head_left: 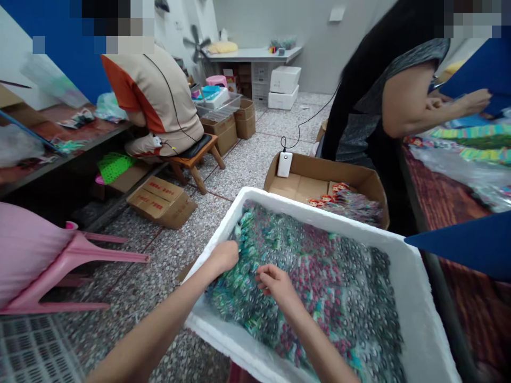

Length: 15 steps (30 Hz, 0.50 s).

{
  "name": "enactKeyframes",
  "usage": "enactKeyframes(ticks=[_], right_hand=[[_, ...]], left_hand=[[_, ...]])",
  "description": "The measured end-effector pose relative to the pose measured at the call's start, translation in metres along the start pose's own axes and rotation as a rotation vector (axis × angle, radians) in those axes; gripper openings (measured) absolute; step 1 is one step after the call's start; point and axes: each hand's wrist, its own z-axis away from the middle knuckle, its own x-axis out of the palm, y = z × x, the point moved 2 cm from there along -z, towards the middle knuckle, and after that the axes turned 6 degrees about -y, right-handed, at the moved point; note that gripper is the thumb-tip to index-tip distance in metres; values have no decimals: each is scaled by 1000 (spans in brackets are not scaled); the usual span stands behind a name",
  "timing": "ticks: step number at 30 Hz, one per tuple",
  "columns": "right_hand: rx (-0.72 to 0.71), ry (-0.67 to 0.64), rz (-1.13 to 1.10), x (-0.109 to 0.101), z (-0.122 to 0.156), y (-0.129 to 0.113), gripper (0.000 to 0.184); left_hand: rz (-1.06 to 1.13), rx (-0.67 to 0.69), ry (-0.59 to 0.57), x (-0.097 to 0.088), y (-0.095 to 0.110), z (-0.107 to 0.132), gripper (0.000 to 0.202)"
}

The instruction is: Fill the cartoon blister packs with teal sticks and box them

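Note:
A white foam box (pixel 429 319) stands in front of me, filled with many small plastic-wrapped pieces (pixel 315 271) in green, pink, clear and dark tones. My left hand (pixel 225 256) is closed in a fist over the box's left side, by the green pieces. Whatever its fingers hold, if anything, is hidden. Over the middle of the contents hovers my right hand (pixel 274 280), its fingers loosely curled and a little apart. Nothing shows between them.
Beyond the box sits a cardboard box (pixel 325 167) with a white power bank (pixel 285 164) on its edge. A pink stool (pixel 80 255) lies left. One person sits on a wooden stool (pixel 199 159); another stands at the right table (pixel 443 199). A closed carton (pixel 159 199) rests on the floor.

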Motion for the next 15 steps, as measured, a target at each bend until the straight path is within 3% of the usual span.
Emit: enactKeyframes(ticks=[5, 10, 15], right_hand=[[33, 11, -13, 3, 0, 3, 18], [20, -35, -67, -4, 6, 7, 22], [42, 16, -118, -19, 13, 22, 29]], left_hand=[[41, -43, 39, 17, 0, 8, 54], [87, -23, 111, 6, -5, 37, 87], [49, -20, 311, -15, 1, 39, 69]])
